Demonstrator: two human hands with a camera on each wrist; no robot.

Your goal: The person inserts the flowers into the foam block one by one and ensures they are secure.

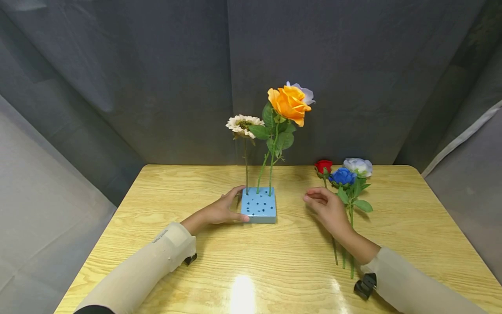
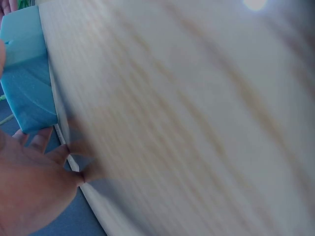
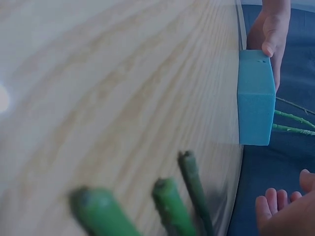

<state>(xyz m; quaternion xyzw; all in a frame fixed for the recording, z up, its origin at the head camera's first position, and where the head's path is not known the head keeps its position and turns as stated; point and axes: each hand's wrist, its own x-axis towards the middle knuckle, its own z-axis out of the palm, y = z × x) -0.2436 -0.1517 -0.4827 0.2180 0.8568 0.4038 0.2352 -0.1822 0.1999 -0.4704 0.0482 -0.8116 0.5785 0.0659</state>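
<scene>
A light-blue block (image 1: 259,204) with small holes in its top stands on the table. My left hand (image 1: 220,211) grips it from the left, thumb on the front corner and fingers behind. Three artificial flowers rise from its back holes: a cream daisy-like flower (image 1: 244,125), an orange rose (image 1: 289,104) and a pale lavender flower (image 1: 305,93) partly hidden behind the orange one. To the right, my right hand (image 1: 327,211) hovers with loosely bent fingers and nothing in them. It is apart from the block and partly covers the stems lying beneath.
Right of the block lie a red rose (image 1: 323,166), a blue rose (image 1: 343,176) and a whitish rose (image 1: 358,166), stems toward the front. Their green stem ends (image 3: 172,206) show in the right wrist view. A grey curtain (image 1: 176,87) hangs behind the wooden table (image 1: 219,270).
</scene>
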